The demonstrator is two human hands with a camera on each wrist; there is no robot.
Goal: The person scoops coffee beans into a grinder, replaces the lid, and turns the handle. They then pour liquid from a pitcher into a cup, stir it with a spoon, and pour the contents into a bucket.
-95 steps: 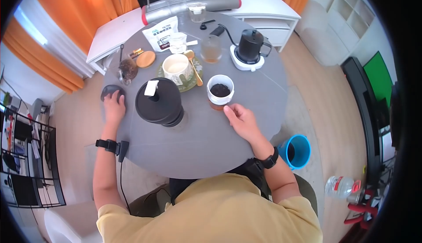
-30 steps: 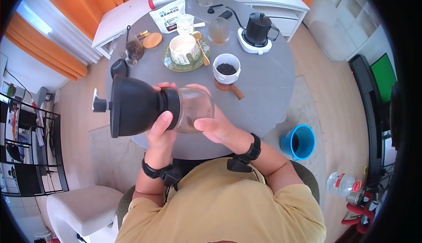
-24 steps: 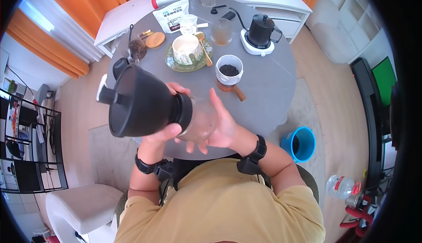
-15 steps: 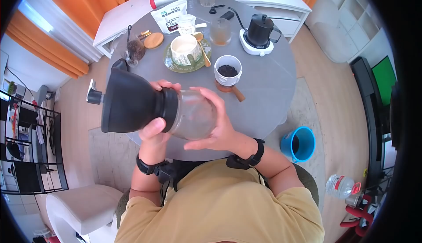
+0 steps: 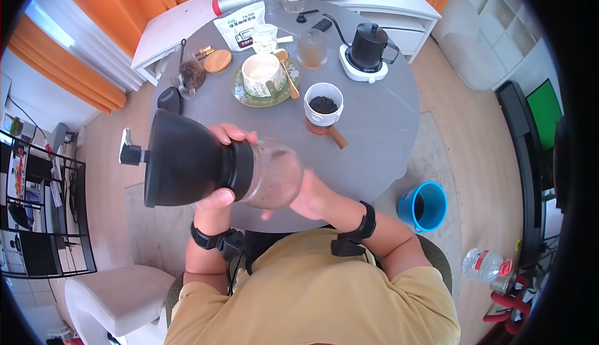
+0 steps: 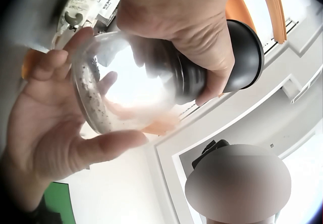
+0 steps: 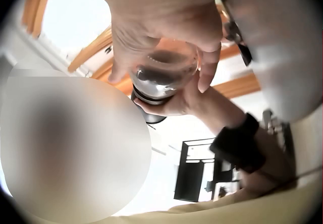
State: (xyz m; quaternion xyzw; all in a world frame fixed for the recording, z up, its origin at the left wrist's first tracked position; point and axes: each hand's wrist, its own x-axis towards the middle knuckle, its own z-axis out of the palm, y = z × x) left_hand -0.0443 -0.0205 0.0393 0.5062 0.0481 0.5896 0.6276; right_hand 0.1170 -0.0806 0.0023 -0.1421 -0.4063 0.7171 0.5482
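Observation:
A hand coffee grinder (image 5: 181, 161), black with a crank at its end, lies sideways in the air over the table's near edge. My left hand (image 5: 217, 200) grips its black collar, thumb on the near side and fingers on the far side. Beyond the collar is the clear glass jar (image 5: 274, 173), with dark specks on its inner wall in the left wrist view. Around the jar's base end is my right hand (image 6: 48, 128), thumb along one side and fingers bent at the other. In the right wrist view the right hand (image 7: 166, 17) straddles the jar too.
On the grey round table (image 5: 374, 129) stands a white dosing cup (image 5: 323, 104) of dark grounds on a wooden-handled holder (image 5: 337, 138). Beyond are a patterned cup (image 5: 261, 75) on a green saucer, a kettle (image 5: 367, 48) and a glass (image 5: 312, 48). A blue bin (image 5: 423, 206) is at right.
The grinder, earlier upright on the table, is now lifted and tipped sideways in both hands. Over the last second my right hand has opened and closed around the jar, shifting toward its base.

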